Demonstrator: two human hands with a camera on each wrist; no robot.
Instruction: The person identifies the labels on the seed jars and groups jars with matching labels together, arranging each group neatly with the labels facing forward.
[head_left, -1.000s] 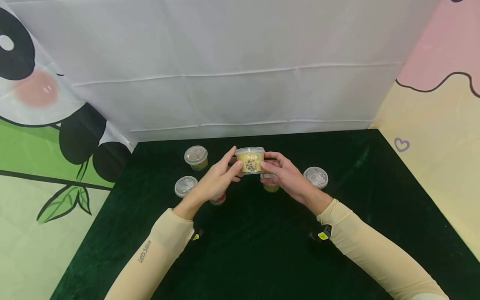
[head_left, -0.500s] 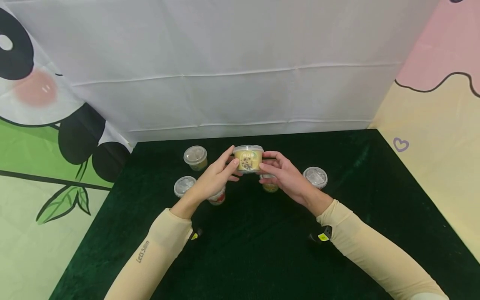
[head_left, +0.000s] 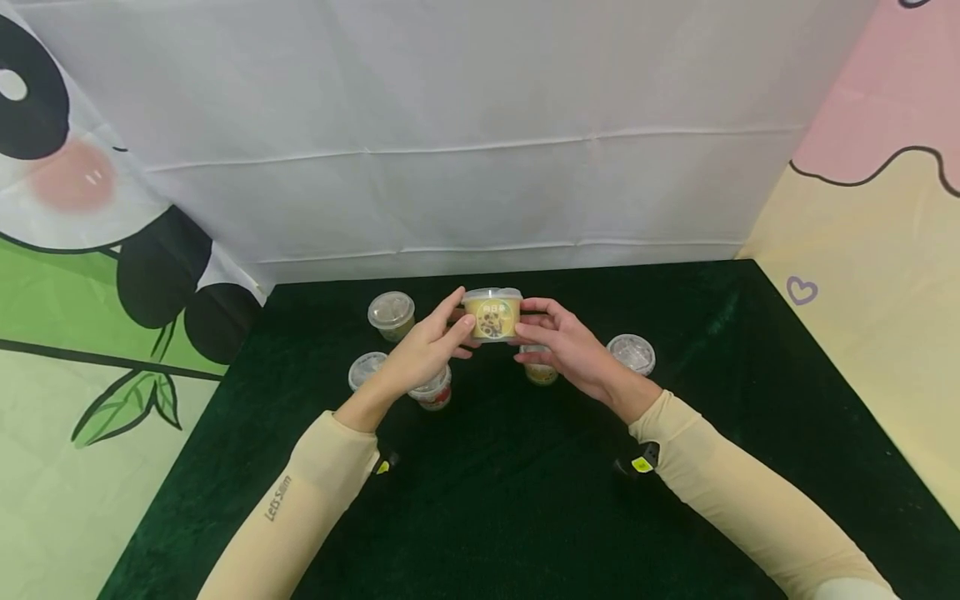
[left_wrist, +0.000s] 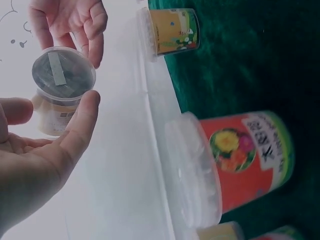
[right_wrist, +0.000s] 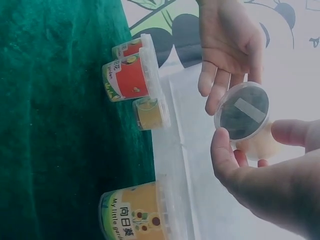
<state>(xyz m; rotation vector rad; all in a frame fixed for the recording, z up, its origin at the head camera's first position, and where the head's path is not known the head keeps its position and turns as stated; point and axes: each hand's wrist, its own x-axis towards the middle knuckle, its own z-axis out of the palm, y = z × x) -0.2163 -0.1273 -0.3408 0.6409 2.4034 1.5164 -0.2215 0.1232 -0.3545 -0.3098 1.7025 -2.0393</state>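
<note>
A small lidded plastic cup with a yellow flower label is held upright above the table between both hands. My left hand grips its left side, thumb at the front and fingers behind. On the other side my right hand pinches it the same way. Seen in the left wrist view, the cup shows a dark round end with a pale strip. Below my right hand stands a yellow-labelled cup, partly covered. A red-labelled cup sits under my left wrist, partly hidden by it.
More clear-lidded cups stand on the dark green cloth: one at back left, a cup beside my left forearm, and one behind my right wrist. A white cloth wall rises behind the table.
Both hands and the held cup have shifted slightly left and up in the head view. The grip looks unchanged, and the standing cups have stayed put.
</note>
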